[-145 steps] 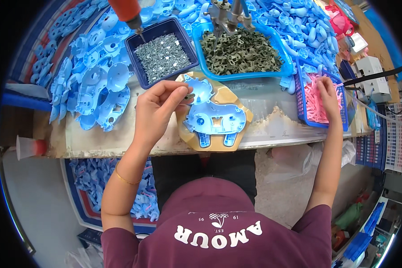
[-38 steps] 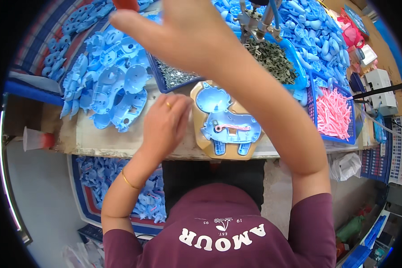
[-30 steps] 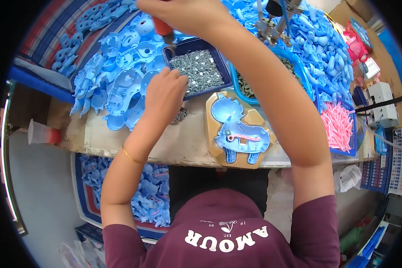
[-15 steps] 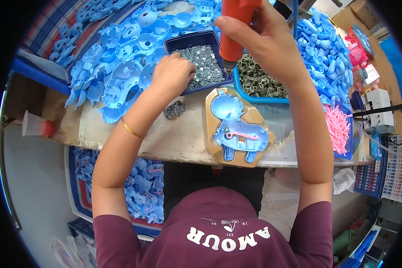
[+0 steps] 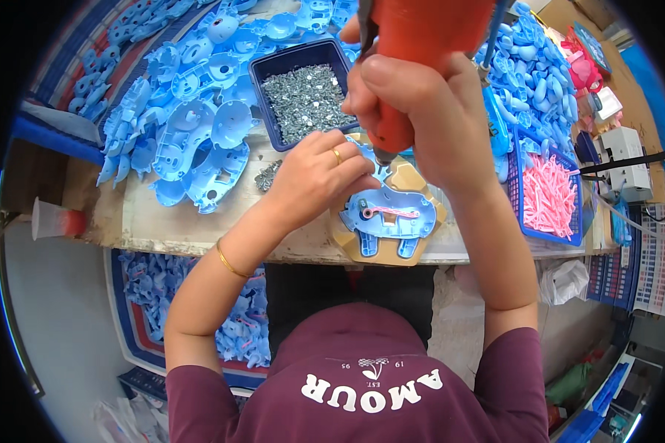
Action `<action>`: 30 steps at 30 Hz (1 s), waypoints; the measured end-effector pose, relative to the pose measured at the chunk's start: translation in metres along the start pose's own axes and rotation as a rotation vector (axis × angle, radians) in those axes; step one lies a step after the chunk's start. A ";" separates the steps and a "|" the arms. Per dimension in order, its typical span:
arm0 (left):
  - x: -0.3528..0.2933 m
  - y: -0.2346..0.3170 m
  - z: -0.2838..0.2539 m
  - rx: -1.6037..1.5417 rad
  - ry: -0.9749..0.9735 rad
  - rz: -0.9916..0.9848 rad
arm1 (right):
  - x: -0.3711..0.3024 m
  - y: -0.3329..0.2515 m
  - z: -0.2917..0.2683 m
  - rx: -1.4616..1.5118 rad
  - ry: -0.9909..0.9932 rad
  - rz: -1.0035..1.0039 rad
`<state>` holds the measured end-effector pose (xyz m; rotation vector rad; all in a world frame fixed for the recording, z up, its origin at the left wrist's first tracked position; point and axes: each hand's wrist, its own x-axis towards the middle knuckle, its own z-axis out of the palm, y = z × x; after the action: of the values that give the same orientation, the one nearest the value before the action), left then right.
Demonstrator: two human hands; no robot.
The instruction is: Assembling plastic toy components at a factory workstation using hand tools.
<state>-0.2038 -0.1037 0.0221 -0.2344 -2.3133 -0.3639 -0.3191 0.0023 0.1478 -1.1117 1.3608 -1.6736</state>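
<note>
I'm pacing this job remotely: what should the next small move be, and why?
Probably ease the orange driver slightly lower: the right hand grips it, its tip appears close to the blue shell, and the left hand is beside the tip.

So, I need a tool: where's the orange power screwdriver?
In the head view's upper middle, right of the navy hardware tray, the orange power screwdriver is gripped in the right hand.

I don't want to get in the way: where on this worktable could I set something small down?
The roomiest bare patch on the worktable borders the blue shells, its front edge and the left forearm. A smaller one sits between that forearm and the tan block. Crowded: left hand, right hand, orange tool and dark tray, mid-table.
</note>
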 end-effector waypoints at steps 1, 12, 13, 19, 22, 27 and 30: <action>0.002 0.005 0.003 -0.033 0.025 0.002 | -0.003 0.008 -0.002 0.051 -0.004 -0.074; -0.001 0.034 0.016 -0.213 0.020 -0.087 | -0.018 0.007 -0.012 0.136 0.003 -0.117; -0.002 0.037 0.017 -0.237 0.001 -0.108 | -0.020 0.005 -0.012 0.138 0.006 -0.114; 0.000 0.050 0.013 -0.225 -0.094 -0.165 | -0.048 0.006 -0.015 -0.102 0.118 -0.080; 0.005 0.058 0.018 -0.198 -0.088 -0.187 | -0.056 0.014 -0.021 -0.037 0.198 -0.091; 0.003 0.058 0.028 -0.217 -0.114 -0.178 | -0.057 0.014 -0.031 -0.003 0.149 -0.066; 0.005 0.060 0.030 -0.223 -0.130 -0.132 | -0.059 0.024 -0.038 0.190 0.095 -0.154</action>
<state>-0.2106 -0.0365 0.0165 -0.2206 -2.4221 -0.6936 -0.3315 0.0657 0.1106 -1.0609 1.1689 -1.9450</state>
